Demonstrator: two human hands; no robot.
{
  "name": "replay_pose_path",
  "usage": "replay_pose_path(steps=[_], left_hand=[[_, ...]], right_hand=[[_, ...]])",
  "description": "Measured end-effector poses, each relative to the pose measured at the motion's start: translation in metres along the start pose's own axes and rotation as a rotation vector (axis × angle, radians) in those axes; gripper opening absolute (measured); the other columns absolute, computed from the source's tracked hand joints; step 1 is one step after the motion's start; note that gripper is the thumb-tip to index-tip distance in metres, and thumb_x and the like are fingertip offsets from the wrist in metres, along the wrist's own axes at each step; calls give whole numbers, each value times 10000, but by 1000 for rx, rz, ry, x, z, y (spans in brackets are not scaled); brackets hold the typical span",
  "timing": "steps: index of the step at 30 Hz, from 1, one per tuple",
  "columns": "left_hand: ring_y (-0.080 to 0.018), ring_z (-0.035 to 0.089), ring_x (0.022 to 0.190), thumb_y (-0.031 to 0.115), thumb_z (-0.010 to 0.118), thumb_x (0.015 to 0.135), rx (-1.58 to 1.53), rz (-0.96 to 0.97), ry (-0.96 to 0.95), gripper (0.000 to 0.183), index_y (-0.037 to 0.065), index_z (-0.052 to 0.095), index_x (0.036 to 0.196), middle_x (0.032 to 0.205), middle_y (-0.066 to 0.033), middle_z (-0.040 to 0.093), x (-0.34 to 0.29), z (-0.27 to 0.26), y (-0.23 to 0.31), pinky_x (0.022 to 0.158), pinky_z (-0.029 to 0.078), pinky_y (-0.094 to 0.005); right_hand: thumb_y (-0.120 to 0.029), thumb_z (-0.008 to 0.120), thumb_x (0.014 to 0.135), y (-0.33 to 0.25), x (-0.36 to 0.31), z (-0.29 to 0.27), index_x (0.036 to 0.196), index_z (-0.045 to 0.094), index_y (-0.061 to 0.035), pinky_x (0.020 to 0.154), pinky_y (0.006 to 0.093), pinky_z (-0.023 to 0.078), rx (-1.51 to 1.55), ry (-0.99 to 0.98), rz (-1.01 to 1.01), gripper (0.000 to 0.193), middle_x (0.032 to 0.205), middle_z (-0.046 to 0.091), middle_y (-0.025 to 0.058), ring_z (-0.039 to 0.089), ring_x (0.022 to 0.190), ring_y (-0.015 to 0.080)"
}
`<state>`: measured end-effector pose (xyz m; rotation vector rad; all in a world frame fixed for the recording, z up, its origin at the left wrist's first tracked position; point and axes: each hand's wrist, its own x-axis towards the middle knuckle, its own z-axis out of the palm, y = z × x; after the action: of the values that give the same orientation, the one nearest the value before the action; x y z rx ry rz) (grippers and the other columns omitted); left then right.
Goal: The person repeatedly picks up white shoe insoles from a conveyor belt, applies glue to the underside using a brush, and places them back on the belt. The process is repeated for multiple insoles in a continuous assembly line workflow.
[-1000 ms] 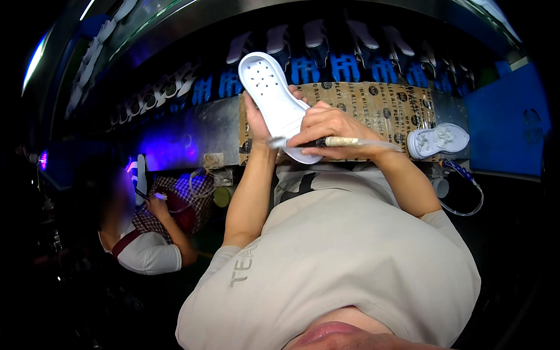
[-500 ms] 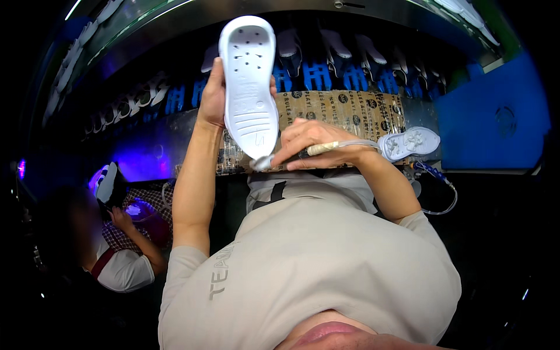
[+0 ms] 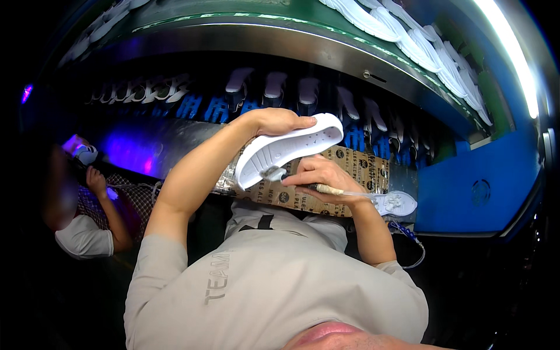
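The white shoe sole [image 3: 290,150] lies raised above the brown cardboard sheet [image 3: 350,175], long axis sloping from lower left to upper right. The left hand [image 3: 274,121] grips its upper edge, fingers curled. The right hand [image 3: 318,178] pinches a brush [image 3: 274,174] against the sole's lower end.

This is a shoe factory line. Rows of white soles [image 3: 408,41] ride a curved metal conveyor [image 3: 326,46] overhead. A co-worker [image 3: 87,233] works alongside under purple light.
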<state>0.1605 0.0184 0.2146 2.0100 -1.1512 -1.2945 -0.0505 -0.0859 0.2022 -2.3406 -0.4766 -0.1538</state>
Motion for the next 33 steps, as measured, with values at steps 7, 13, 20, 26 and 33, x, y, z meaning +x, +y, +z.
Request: replay_pose_path(steps=[7, 13, 20, 26, 33], left_hand=[[-391, 558, 1338, 721, 415, 994, 130, -45, -36, 792, 66, 682, 1349, 1436, -239, 590, -4, -3, 3, 1121, 406, -466], [-400, 555, 1341, 739, 411, 984, 163, 8, -45, 796, 93, 672, 1370, 1444, -232, 586, -13, -10, -4, 1106, 422, -458], [-384, 611, 1273, 756, 407, 973, 220, -17, 17, 812, 90, 701, 1331, 1393, -224, 629, -17, -15, -11, 1072, 443, -450], [-375, 621, 1260, 756, 429, 967, 235, -54, 26, 803, 93, 702, 1328, 1380, -207, 644, -27, -22, -14, 1068, 447, -443], [-415, 612, 1276, 698, 444, 984, 238, -58, 17, 760, 69, 703, 1323, 1379, -261, 624, -25, -21, -22, 1083, 451, -461]], right_hand=[[-114, 837, 793, -1, -4, -13, 1130, 794, -149, 650, 337, 503, 3, 88, 25, 341, 793, 645, 22, 610, 720, 184], [-60, 828, 801, 5, -13, -26, 1111, 794, -160, 699, 335, 532, -74, 163, 86, 327, 821, 669, 42, 647, 775, 197], [-96, 836, 800, 6, -19, -38, 1095, 802, -181, 744, 348, 558, 6, 111, 117, 308, 854, 689, 33, 659, 798, 207], [-106, 828, 800, 15, -24, -50, 1100, 798, -175, 705, 346, 531, 2, 101, 116, 309, 839, 673, 29, 630, 762, 193], [-155, 805, 845, 21, -27, -47, 1095, 799, -142, 664, 344, 518, -72, 101, 58, 250, 839, 692, 38, 625, 742, 186]])
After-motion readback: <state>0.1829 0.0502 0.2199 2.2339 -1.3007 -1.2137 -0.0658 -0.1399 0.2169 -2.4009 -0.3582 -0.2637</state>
